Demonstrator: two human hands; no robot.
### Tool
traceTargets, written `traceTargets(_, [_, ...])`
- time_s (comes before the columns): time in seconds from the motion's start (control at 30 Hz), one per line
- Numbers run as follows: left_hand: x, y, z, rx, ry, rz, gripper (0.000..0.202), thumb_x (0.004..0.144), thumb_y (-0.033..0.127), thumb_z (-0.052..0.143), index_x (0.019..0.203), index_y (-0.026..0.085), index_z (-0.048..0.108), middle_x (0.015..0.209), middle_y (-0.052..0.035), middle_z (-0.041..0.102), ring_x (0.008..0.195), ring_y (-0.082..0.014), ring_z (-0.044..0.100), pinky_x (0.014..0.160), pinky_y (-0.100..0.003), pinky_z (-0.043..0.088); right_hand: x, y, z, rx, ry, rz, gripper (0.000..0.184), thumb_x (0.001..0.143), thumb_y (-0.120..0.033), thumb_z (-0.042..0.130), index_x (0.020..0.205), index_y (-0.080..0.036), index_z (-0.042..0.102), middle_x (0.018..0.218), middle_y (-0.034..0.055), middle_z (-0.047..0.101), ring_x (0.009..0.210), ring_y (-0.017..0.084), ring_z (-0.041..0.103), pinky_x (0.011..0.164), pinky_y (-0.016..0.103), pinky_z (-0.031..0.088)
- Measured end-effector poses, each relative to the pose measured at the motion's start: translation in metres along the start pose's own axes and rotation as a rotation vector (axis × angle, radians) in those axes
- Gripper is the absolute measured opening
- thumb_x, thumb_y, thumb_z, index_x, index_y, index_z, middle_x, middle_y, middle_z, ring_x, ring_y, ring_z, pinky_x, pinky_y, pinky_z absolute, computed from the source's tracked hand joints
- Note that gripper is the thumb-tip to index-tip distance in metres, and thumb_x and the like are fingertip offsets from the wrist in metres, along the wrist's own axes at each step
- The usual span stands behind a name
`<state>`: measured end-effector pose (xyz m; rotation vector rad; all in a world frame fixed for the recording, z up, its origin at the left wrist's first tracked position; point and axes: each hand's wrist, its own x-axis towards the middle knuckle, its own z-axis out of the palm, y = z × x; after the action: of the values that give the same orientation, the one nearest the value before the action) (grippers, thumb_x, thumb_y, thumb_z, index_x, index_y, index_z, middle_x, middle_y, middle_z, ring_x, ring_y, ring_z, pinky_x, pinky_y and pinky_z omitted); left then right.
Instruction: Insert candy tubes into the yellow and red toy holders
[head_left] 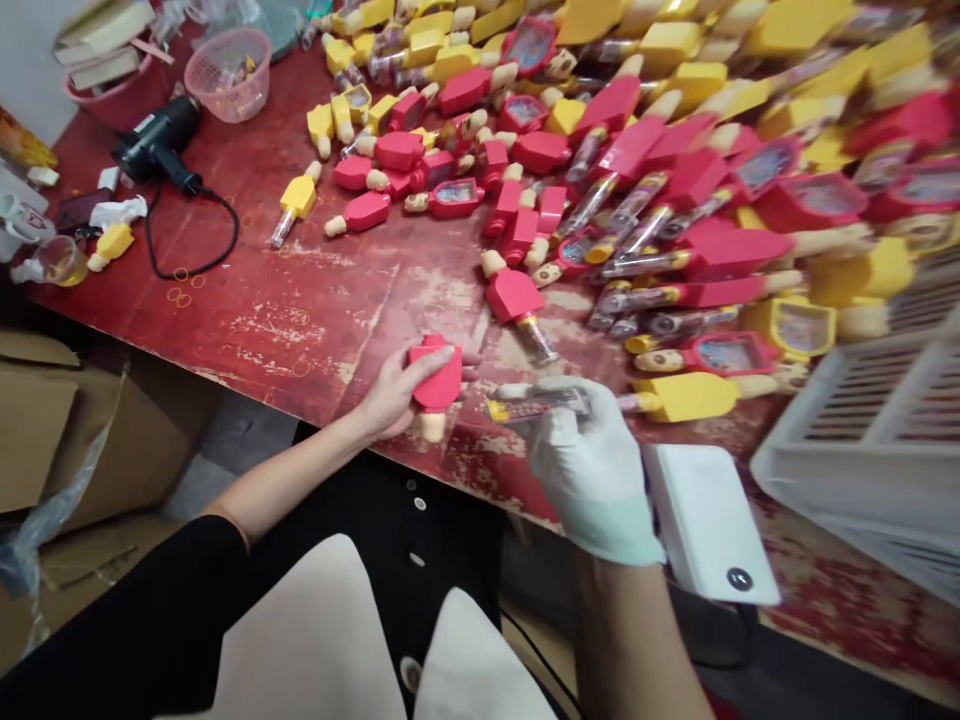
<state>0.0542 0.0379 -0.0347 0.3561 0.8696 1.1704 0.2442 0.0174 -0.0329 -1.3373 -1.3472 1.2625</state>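
A red plastic piece (435,375) is clamped in the bare left hand (394,395), the fingers closed across its block-shaped body, and it is held over the near edge of a worn, red-painted table (300,340). Its long axis stands roughly upright in the view, with a pale peg (433,427) pointing down toward that edge. Just to its right, a clear tube (536,403) is pinched in the gloved right hand (592,470), which wears a white glove with a pale green cuff. The tube's long axis lies nearly level, and its yellow-tipped end points left toward the red piece, a small gap being left between them. Just beyond the gloved fingers, a yellow piece (694,397) is lying on the table, and a loose red piece (514,295) with a tube attached is lying a little farther off. A large heap of red and yellow pieces (600,170) is spread over the far and right parts of the table. A white box (709,525) is seen right of the gloved wrist, with a white slatted crate (855,430) at the right edge. A black heat gun (157,140) and a pink basket (229,75) are placed toward the far left corner, and cardboard boxes (75,430) are stacked below the left edge.
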Motion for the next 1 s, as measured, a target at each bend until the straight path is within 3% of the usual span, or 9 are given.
traceTargets(0.13, [-0.033, -0.011, -0.021, 0.252, -0.095, -0.108, 0.059, 0.071, 0.058, 0.084, 0.105, 0.017, 0.060, 0.092, -0.0066, 0.074, 0.069, -0.0162, 0.071, 0.055, -0.025, 0.057, -0.006, 0.004, -0.002, 0.114, 0.013, 0.120, 0.028, 0.095, -0.048, 0.058, 0.112, -0.026, 0.051, 0.120, 0.0124, 0.069, 0.079, 0.019, 0.070, 0.071, 0.032, 0.056])
traceTargets(0.23, [-0.054, -0.023, -0.036, 0.393, -0.130, -0.176, 0.055, 0.071, 0.052, 0.086, 0.106, 0.017, 0.059, 0.093, -0.0061, 0.073, 0.071, -0.0130, 0.070, 0.056, -0.019, 0.052, -0.012, 0.009, -0.004, 0.081, -0.026, 0.124, 0.033, 0.093, -0.050, 0.061, 0.113, -0.025, 0.053, 0.125, 0.0141, 0.068, 0.083, 0.020, 0.071, 0.077, 0.034, 0.057])
traceTargets(0.37, [-0.069, -0.029, -0.046, 0.521, -0.206, -0.205, 0.052, 0.078, 0.053, 0.079, 0.113, 0.020, 0.059, 0.092, -0.0036, 0.071, 0.065, -0.0110, 0.068, 0.053, -0.018, 0.047, -0.022, 0.005, -0.009, -0.109, -0.067, 0.084, 0.036, 0.084, -0.046, 0.073, 0.108, -0.022, 0.062, 0.114, 0.0111, 0.072, 0.088, 0.022, 0.072, 0.085, 0.038, 0.057])
traceTargets(0.47, [-0.072, -0.022, -0.047, 0.632, -0.244, -0.201, 0.044, 0.078, 0.053, 0.079, 0.100, 0.018, 0.062, 0.080, 0.0005, 0.066, 0.059, -0.0082, 0.060, 0.052, -0.019, 0.044, -0.027, -0.002, -0.016, -0.332, -0.339, -0.057, 0.029, 0.089, -0.042, 0.068, 0.111, -0.022, 0.067, 0.110, 0.0092, 0.073, 0.097, 0.023, 0.071, 0.085, 0.037, 0.058])
traceTargets(0.57, [-0.075, -0.013, -0.047, 0.689, -0.318, -0.289, 0.043, 0.074, 0.052, 0.082, 0.086, 0.017, 0.061, 0.070, 0.0028, 0.063, 0.057, -0.0080, 0.056, 0.054, -0.021, 0.041, -0.033, -0.004, -0.021, -0.570, -0.571, -0.293, 0.032, 0.097, -0.044, 0.058, 0.118, -0.022, 0.067, 0.103, 0.0089, 0.072, 0.089, 0.022, 0.070, 0.076, 0.033, 0.056])
traceTargets(0.7, [-0.084, -0.009, -0.050, 0.725, -0.502, -0.543, 0.048, 0.070, 0.058, 0.084, 0.083, 0.018, 0.060, 0.068, 0.0030, 0.062, 0.053, -0.0087, 0.052, 0.051, -0.023, 0.039, -0.056, -0.001, -0.019, -0.870, -0.632, -0.588, 0.039, 0.104, -0.048, 0.043, 0.105, -0.019, 0.069, 0.077, 0.0051, 0.063, 0.058, 0.015, 0.057, 0.051, 0.028, 0.039])
traceTargets(0.8, [-0.095, -0.015, -0.054, 0.789, -0.615, -0.639, 0.050, 0.068, 0.061, 0.084, 0.077, 0.018, 0.058, 0.066, 0.0033, 0.058, 0.054, -0.0092, 0.051, 0.051, -0.023, 0.036, -0.080, -0.003, -0.016, -0.883, -0.662, -0.709, 0.042, 0.107, -0.044, 0.038, 0.095, -0.018, 0.068, 0.065, 0.0019, 0.056, 0.049, 0.013, 0.048, 0.047, 0.029, 0.028])
traceTargets(0.9, [-0.106, -0.024, -0.055, 0.889, -0.658, -0.571, 0.052, 0.067, 0.062, 0.083, 0.069, 0.018, 0.055, 0.063, 0.0045, 0.053, 0.057, -0.0094, 0.047, 0.053, -0.023, 0.033, -0.099, -0.008, -0.013, -0.721, -0.748, -0.505, 0.040, 0.106, -0.044, 0.041, 0.095, -0.018, 0.069, 0.065, 0.0017, 0.059, 0.050, 0.012, 0.051, 0.047, 0.027, 0.030])
traceTargets(1.0, [-0.111, -0.029, -0.056, 1.069, -0.691, -0.386, 0.049, 0.073, 0.063, 0.078, 0.071, 0.020, 0.054, 0.061, 0.0048, 0.051, 0.053, -0.0093, 0.043, 0.054, -0.024, 0.030, -0.108, -0.009, -0.005, -0.543, -0.762, -0.005, 0.041, 0.100, -0.053, 0.050, 0.082, -0.019, 0.066, 0.061, 0.0003, 0.059, 0.049, 0.011, 0.050, 0.047, 0.025, 0.034])
